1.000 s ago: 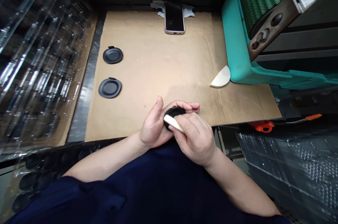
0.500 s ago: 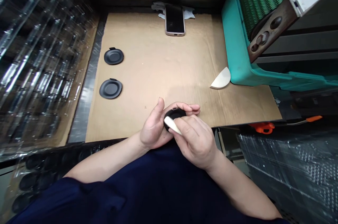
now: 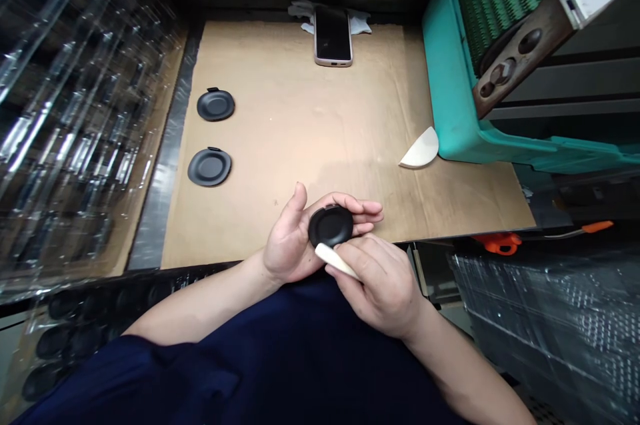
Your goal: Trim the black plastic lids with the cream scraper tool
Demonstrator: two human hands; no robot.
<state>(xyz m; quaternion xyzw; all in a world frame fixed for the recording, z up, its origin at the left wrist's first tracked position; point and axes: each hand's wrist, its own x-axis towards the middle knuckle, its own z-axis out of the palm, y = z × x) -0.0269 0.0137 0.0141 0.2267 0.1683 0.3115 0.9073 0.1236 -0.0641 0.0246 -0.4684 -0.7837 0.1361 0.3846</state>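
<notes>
A round black plastic lid (image 3: 331, 225) lies in the palm of my left hand (image 3: 293, 245), whose fingers cradle its far side while the thumb stands up clear of it. My right hand (image 3: 383, 278) pinches a white wedge-like pad (image 3: 336, 261), seen edge-on at the lid's near rim; whether the two touch I cannot tell. Two similar black lids with small tabs, a farther one (image 3: 215, 105) and a nearer one (image 3: 209, 167), rest on the cardboard sheet (image 3: 280, 125) at the left. A white half-round pad (image 3: 421, 149) lies at its right side.
A phone (image 3: 333, 38) sits on a white cloth at the back. On the right stands a teal crate (image 3: 453, 98) beside a metal bracket (image 3: 523, 55). Clear plastic trays (image 3: 75, 111) are stacked at left, others (image 3: 555, 318) at lower right, near an orange-handled tool (image 3: 503, 243).
My right hand has drawn the white pad back toward me and slightly right, uncovering more of the lid's face. My left hand stays nearly in place.
</notes>
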